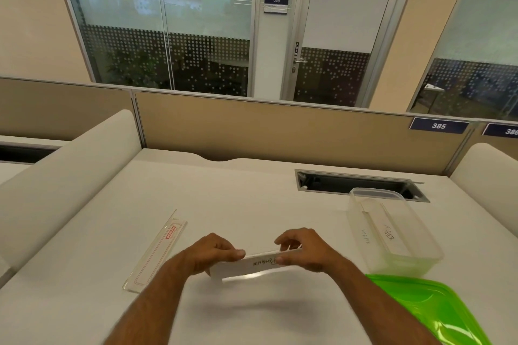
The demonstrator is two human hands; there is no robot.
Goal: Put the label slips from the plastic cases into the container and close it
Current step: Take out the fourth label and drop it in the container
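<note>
Head cam view: both hands are holding one clear plastic case (252,266) just above the white desk (224,199), a bit left of the container (392,235). There's a white label slip (260,260) in it with handwriting that looks like "PENGUIN", upside down from here. The left hand (213,255) has its thumb pressed on top of the case's left end, fingers curled underneath. The right hand (305,249) pinches the right end between thumb and fingertips, the other fingers loosely bent.

The container is see-through, open, with two slips (378,235) lying inside; one reads something like "TIGER", the other I can't make out. Its green lid (431,308) lies flat just in front of it. Well left of the container, a second clear case (155,252) with a red-outlined insert lies on the desk; its red tag is too small to read.
</note>
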